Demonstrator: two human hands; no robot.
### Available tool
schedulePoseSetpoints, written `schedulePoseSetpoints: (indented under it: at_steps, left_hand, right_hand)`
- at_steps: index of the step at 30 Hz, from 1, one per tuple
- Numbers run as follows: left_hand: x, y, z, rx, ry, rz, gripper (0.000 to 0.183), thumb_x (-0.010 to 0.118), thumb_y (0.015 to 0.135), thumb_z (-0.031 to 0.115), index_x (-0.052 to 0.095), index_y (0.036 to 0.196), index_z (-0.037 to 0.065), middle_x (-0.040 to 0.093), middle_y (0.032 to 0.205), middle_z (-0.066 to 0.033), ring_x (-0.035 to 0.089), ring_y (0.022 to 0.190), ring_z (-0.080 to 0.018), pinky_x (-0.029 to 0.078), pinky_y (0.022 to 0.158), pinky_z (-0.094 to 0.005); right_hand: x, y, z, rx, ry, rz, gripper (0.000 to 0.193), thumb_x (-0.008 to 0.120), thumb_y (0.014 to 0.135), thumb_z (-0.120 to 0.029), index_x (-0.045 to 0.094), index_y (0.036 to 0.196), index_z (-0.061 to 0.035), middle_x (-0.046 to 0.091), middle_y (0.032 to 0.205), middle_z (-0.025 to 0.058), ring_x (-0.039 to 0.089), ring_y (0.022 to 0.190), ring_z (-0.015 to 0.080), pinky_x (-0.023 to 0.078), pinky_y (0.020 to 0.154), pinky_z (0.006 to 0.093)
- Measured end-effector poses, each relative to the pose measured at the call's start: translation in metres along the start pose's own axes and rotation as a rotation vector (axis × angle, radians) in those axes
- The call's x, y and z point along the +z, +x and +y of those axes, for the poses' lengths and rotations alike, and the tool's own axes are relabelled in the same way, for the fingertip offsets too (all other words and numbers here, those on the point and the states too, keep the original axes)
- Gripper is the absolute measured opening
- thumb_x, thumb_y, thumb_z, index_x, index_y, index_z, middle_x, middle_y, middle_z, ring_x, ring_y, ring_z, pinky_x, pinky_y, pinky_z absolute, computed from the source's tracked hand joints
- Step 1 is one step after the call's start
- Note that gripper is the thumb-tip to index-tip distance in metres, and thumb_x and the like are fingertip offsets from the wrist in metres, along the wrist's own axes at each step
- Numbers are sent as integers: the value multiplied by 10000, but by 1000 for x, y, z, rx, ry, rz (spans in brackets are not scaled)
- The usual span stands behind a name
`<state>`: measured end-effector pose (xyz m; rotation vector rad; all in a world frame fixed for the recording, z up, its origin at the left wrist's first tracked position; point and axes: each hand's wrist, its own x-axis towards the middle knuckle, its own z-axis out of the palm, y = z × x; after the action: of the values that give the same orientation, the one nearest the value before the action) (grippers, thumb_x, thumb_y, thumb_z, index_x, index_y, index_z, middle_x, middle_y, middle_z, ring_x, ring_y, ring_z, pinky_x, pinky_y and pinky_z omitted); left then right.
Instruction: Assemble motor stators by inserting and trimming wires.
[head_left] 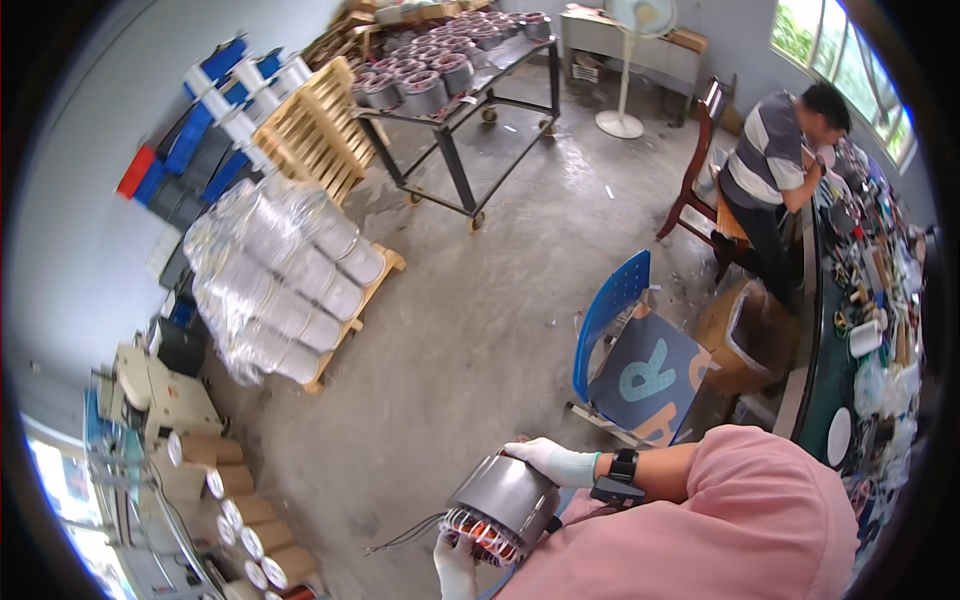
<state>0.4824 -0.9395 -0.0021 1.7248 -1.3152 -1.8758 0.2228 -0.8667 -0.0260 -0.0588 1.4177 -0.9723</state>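
Grey round-edged stator (pixel 506 498), broad floor (pixel 440 350) beyond

White gloves (pixel 541 455) cover my left hand (pixel 456 568) and right hand (pixel 556 463), the right one's cuff (pixel 581 467) pale mint. I wear a black watch (pixel 623 465) and a pink short-sleeved top (pixel 690 545).
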Motion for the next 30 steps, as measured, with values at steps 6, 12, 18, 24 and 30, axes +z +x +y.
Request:
schedulePoseSetpoints:
  at_steps: [6,12,18,24,30]
  left_hand:
    - [38,131,120,-7,312,-224,158,637,987,165,659,1078,37,700,854,-26,616,636,-78,448,507,-247]
    - [121,242,277,60,430,-582,299,638,994,184,631,1230,0,703,1007,-43,636,895,-94,530,794,-259]
    - [264,350,410,392,901,-828,294,611,973,295,643,1134,50,700,1019,-214,673,993,-387,519,853,-436]
    - [441,418,498,479,1152,-1049,309,607,958,328,642,1142,82,698,1032,-214,658,1001,-416,515,855,-468]
    - [609,479,534,446,1131,-1097,345,622,972,312,628,1205,58,706,1068,-189,678,1010,-348,520,890,-395]
  right_hand:
    - [-33,29,-112,-40,259,112,425,563,997,-423,711,1208,-86,717,1105,97,660,985,234,533,870,423]
    - [-69,95,-181,-170,769,315,394,604,984,-360,691,1208,-48,706,1118,117,662,975,225,530,891,386]
    - [-136,153,-250,-283,1126,592,340,609,986,-332,687,1199,-78,706,1099,44,640,1010,182,516,903,356]
    - [-241,157,-347,-466,1325,728,315,603,983,-350,689,1140,-91,714,1085,40,677,976,183,546,870,340]
    - [-406,177,-439,-505,1223,834,303,607,984,-335,686,1141,-88,713,1075,33,676,960,163,549,856,331]
